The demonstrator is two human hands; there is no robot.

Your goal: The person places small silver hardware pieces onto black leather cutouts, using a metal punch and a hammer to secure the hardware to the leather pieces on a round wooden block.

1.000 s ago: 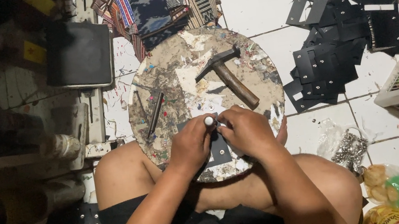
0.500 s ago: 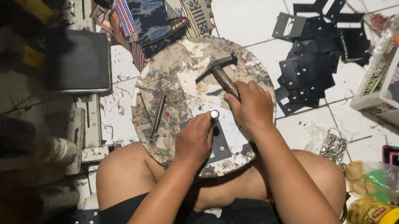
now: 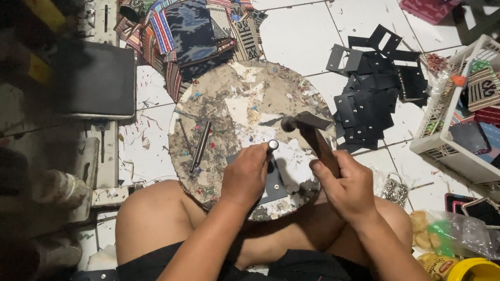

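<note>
White floor tiles (image 3: 300,34) carry a round work board (image 3: 225,108), stained and scratched, which rests in front of the person's crossed legs. Near the board's front edge lies a small black piece (image 3: 273,183), and the left hand (image 3: 243,176) stands on it, its fingers closed around a short metal punch (image 3: 272,146) that it holds upright. The right hand (image 3: 348,184) is at the board's right front edge, its fingers wrapped tightly around the wooden handle of a hammer (image 3: 308,128), whose head hangs over the middle of the board, just beside the punch. Half a second ago the right hand was only reaching to the hammer, which lay on the board; now it grips it and has lifted it. A thin metal rod (image 3: 200,146) lies near the board's left edge. Beside the right edge lies a heap of black cut pieces (image 3: 375,92), at the far edge woven patterned cloths (image 3: 193,27), and further right a white plastic basket (image 3: 464,158).
</note>
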